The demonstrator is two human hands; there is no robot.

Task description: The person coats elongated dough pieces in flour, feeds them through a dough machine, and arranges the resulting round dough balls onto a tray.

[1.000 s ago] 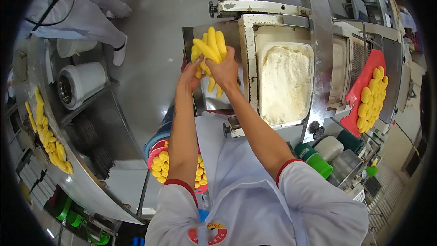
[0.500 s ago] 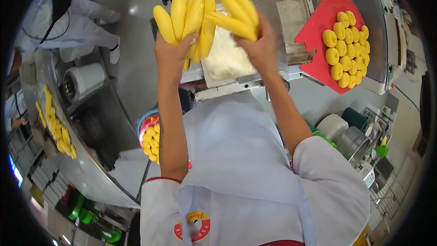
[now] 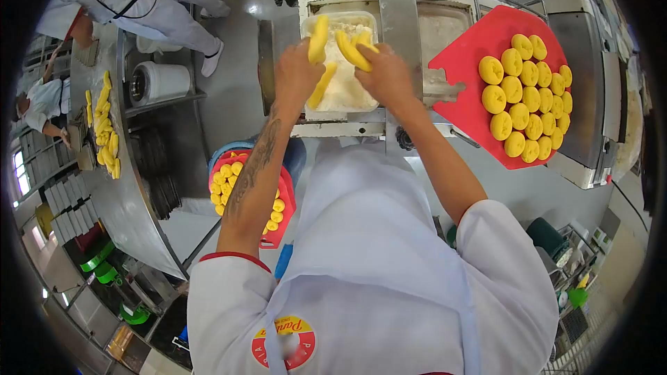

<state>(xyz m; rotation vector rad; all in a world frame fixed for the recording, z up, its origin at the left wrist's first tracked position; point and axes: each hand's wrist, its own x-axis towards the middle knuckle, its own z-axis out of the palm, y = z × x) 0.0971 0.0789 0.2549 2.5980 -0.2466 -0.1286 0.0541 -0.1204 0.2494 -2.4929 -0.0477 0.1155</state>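
A plastic tub (image 3: pixel 375 24) of white flour-like powder sits in the machine bed in front of me. My left hand (image 3: pixel 297 75) is closed on yellow dough rolls (image 3: pixel 318 40) over the tub's left side. Below its fingers another dough roll (image 3: pixel 322 87) shows against the powder; whether that hand holds it I cannot tell. Over the tub's right side, my right hand (image 3: pixel 386 76) is closed around a few dough rolls (image 3: pixel 353 52), which are partly blurred. My fingers hide some of the dough.
Right of the machine, a red board (image 3: pixel 462 107) holds many round dough pieces (image 3: pixel 530 96). Another red board (image 3: pixel 285 198) with dough rounds is under my left forearm. Dough rolls (image 3: pixel 104 121) lie on the metal table (image 3: pixel 132 201) at left, where other people (image 3: pixel 125 7) stand.
Both hands have come down to the powder tub from above it. The large bunches of rolls they held up no longer show; fewer rolls are visible in them. The view has shifted.
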